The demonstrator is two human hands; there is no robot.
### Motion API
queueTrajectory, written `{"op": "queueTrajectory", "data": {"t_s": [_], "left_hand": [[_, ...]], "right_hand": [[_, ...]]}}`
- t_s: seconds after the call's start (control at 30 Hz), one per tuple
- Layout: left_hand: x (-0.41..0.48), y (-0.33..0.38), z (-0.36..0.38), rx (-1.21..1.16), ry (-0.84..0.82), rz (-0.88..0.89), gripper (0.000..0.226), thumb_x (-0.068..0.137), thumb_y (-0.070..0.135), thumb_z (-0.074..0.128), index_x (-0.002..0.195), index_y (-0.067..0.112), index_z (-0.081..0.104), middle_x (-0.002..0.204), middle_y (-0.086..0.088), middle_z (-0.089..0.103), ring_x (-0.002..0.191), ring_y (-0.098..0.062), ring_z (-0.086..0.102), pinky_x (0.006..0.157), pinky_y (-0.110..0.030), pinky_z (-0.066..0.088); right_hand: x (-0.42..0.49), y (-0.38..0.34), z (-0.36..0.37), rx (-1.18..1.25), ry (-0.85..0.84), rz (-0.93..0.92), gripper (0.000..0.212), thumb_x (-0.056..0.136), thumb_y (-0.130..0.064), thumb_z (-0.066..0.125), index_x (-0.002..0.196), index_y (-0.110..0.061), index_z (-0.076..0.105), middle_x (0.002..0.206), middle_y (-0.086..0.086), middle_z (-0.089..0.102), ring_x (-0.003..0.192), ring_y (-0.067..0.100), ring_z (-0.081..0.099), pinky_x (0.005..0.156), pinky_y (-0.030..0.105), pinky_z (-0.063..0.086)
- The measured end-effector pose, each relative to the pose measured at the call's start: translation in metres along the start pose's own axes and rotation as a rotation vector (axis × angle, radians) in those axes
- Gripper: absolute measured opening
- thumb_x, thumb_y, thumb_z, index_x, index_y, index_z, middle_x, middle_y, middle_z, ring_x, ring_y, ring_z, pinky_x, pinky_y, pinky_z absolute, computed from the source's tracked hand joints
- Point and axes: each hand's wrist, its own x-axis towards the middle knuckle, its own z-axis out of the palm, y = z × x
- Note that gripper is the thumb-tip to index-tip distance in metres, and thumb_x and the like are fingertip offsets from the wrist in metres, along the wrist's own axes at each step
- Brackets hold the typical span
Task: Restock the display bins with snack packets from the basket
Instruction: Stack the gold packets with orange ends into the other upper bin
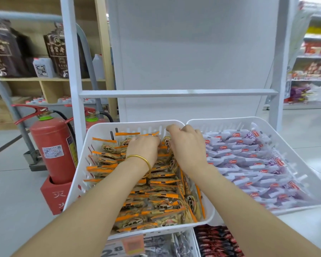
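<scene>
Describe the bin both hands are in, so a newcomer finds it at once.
Two white bins sit side by side on the white rack. Take the left bin, nearest the red fire extinguisher. Its packets are orange-edged; the right bin's are purple.

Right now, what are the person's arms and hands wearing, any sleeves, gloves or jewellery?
The left forearm and right forearm are bare, with no sleeves in view; neither the left hand nor the right hand wears a glove. A plain, smooth gold-coloured metal bangle circles the left wrist. The right wrist carries nothing. No rings show.
</scene>
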Motion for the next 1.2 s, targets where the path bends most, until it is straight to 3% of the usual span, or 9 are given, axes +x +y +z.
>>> {"op": "queueTrajectory", "data": {"t_s": [0.17, 0.37, 0.53, 0.7, 0.87, 0.97, 1.07, 1.13, 1.2], "left_hand": [[0.002, 0.003, 0.002, -0.006, 0.028, -0.017, 0.020, 0.089, 0.001, 0.051, 0.094, 0.014, 0.066, 0.090, -0.008, 0.064, 0.087, -0.029, 0.062, 0.065, -0.032, 0.041], [-0.001, -0.002, 0.002, 0.046, 0.130, 0.016, 0.032, 0.082, -0.005, 0.051, 0.098, 0.018, 0.067, 0.098, -0.004, 0.064, 0.094, -0.026, 0.061, 0.071, -0.031, 0.044], [0.001, -0.006, 0.002, 0.046, 0.182, 0.020, 0.031, 0.085, -0.002, 0.049, 0.100, 0.017, 0.067, 0.100, -0.003, 0.063, 0.095, -0.024, 0.059, 0.076, -0.030, 0.043], [0.000, -0.008, 0.003, -0.080, 0.087, 0.095, 0.030, 0.087, -0.002, 0.050, 0.106, 0.014, 0.066, 0.106, -0.005, 0.061, 0.104, -0.025, 0.056, 0.083, -0.031, 0.043], [-0.025, -0.032, -0.003, -0.134, 0.367, 0.091, 0.031, 0.086, 0.006, 0.060, 0.116, 0.006, 0.062, 0.121, -0.011, 0.057, 0.115, -0.030, 0.049, 0.096, -0.041, 0.044], [-0.031, -0.044, 0.000, -0.027, 0.152, 0.050, 0.050, 0.097, 0.029, 0.042, 0.142, 0.010, 0.035, 0.144, -0.009, 0.037, 0.135, -0.025, 0.030, 0.113, -0.039, 0.023], [-0.027, -0.046, 0.007, 0.054, -0.028, 0.027, 0.059, 0.100, 0.040, 0.022, 0.150, 0.015, 0.008, 0.157, -0.004, 0.012, 0.144, -0.019, 0.007, 0.119, -0.039, 0.003], [-0.022, -0.046, 0.007, 0.059, -0.094, 0.021, 0.059, 0.100, 0.042, 0.016, 0.151, 0.016, 0.001, 0.159, -0.001, 0.000, 0.146, -0.016, -0.003, 0.118, -0.038, -0.002], [-0.019, -0.048, 0.005, 0.064, -0.136, 0.011, 0.059, 0.100, 0.042, 0.015, 0.151, 0.017, -0.002, 0.159, 0.000, -0.005, 0.145, -0.014, -0.007, 0.118, -0.038, -0.004]], "right_hand": [[-0.003, -0.001, 0.004, 0.057, -0.057, 0.017, 0.026, 0.053, 0.002, 0.077, 0.073, -0.011, 0.066, 0.064, 0.004, 0.062, 0.069, 0.031, 0.058, 0.052, 0.028, 0.039], [0.007, -0.005, -0.002, 0.051, -0.247, 0.065, 0.031, 0.087, -0.008, 0.054, 0.116, -0.015, 0.059, 0.111, 0.008, 0.058, 0.119, 0.024, 0.041, 0.086, 0.032, 0.030], [0.011, -0.010, 0.007, 0.043, -0.316, 0.048, 0.033, 0.088, -0.008, 0.049, 0.119, -0.015, 0.059, 0.114, 0.008, 0.059, 0.121, 0.025, 0.042, 0.091, 0.033, 0.029], [0.007, -0.001, 0.004, 0.080, -0.341, -0.001, 0.025, 0.090, -0.010, 0.048, 0.111, -0.012, 0.062, 0.114, 0.008, 0.058, 0.120, 0.027, 0.042, 0.087, 0.034, 0.039], [-0.001, 0.009, -0.013, 0.468, -0.249, 0.181, 0.033, 0.094, -0.002, 0.046, 0.124, -0.003, 0.060, 0.135, 0.011, 0.051, 0.126, 0.025, 0.045, 0.099, 0.023, 0.029], [-0.008, 0.003, -0.016, 0.486, -0.254, 0.090, 0.041, 0.094, -0.001, 0.043, 0.134, -0.008, 0.050, 0.139, 0.009, 0.049, 0.130, 0.025, 0.041, 0.104, 0.022, 0.025], [-0.015, -0.009, 0.000, 0.228, -0.449, -0.103, 0.055, 0.100, -0.028, 0.038, 0.149, -0.009, 0.020, 0.156, 0.012, 0.018, 0.145, 0.027, 0.012, 0.119, 0.037, 0.005], [-0.013, -0.013, 0.009, 0.142, -0.537, -0.058, 0.062, 0.101, -0.039, 0.029, 0.151, -0.009, 0.006, 0.159, 0.010, 0.000, 0.147, 0.024, -0.001, 0.117, 0.037, -0.002], [-0.009, -0.016, 0.014, 0.141, -0.553, -0.012, 0.064, 0.101, -0.044, 0.023, 0.151, -0.008, 0.003, 0.159, 0.010, -0.001, 0.147, 0.023, -0.002, 0.117, 0.037, -0.001]]}}
